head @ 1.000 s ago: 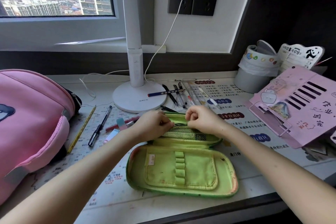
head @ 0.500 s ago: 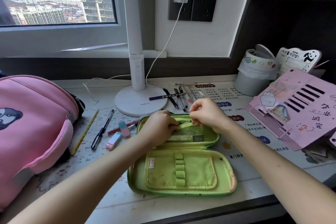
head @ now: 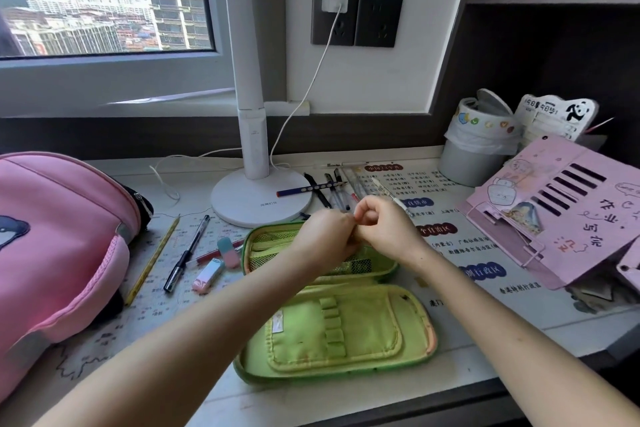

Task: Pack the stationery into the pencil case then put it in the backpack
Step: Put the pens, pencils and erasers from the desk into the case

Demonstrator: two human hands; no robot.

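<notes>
A green pencil case [head: 339,333] lies open on the desk, its near half flat, its far half showing a mesh pocket. My left hand [head: 325,239] and my right hand [head: 384,229] meet over the far half, fingers pinched at the pocket's upper edge; what they pinch is hidden. The pink backpack [head: 62,236] lies at the left. Between it and the case lie a yellow pencil [head: 152,262], a black pen [head: 187,253], a red pen [head: 207,256] and two erasers [head: 207,274]. Several pens [head: 334,189] lie behind my hands, and a blue pencil [head: 304,189] rests on the lamp base.
A white desk lamp [head: 256,204] stands behind the case, its cable running to the wall socket. A small grey bin [head: 474,149] and a tilted pink book stand [head: 561,211] fill the right side. The desk's front edge runs just below the case.
Both hands have come closer together over the far half of the case, the left one shifting right. The view has tilted slightly; the case and stationery have not moved.
</notes>
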